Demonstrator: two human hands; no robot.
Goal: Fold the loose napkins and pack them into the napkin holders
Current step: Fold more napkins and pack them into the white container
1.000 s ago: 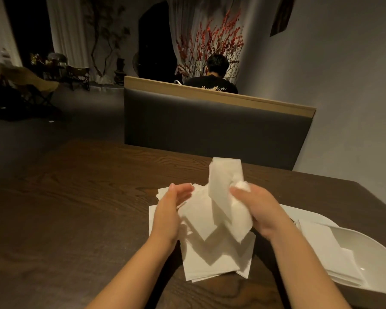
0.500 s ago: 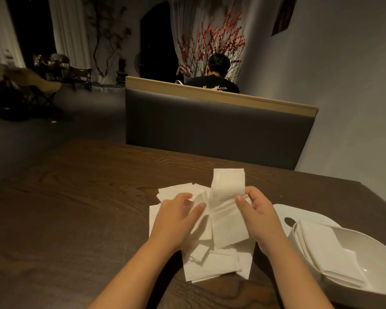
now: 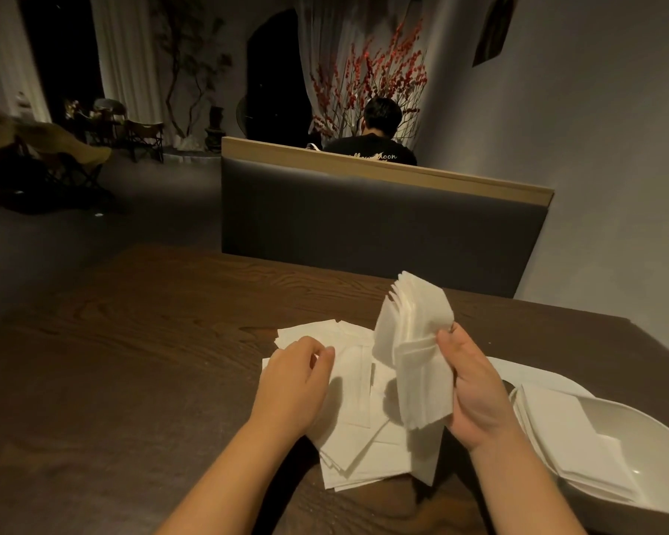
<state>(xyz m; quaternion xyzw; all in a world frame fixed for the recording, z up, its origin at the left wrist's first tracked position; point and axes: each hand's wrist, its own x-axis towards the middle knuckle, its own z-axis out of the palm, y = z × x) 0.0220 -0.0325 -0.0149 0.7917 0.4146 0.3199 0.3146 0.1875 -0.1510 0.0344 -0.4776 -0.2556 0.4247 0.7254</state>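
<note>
Head view: right hand (image 3: 476, 391) fingers grasp folded napkins (image 3: 418, 353); left hand (image 3: 294, 384) curled on loose napkins (image 3: 356, 438).

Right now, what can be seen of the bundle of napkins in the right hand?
The bundle of folded napkins is white, thin paper by the look of it, many layers pressed together. It stands roughly upright, tilted slightly, with its top edges fanned apart. The right hand grips its right side, thumb across the front. Its lower end hangs just above the loose napkins spread on the dark wooden table. The left hand rests on those, not on the bundle.
</note>
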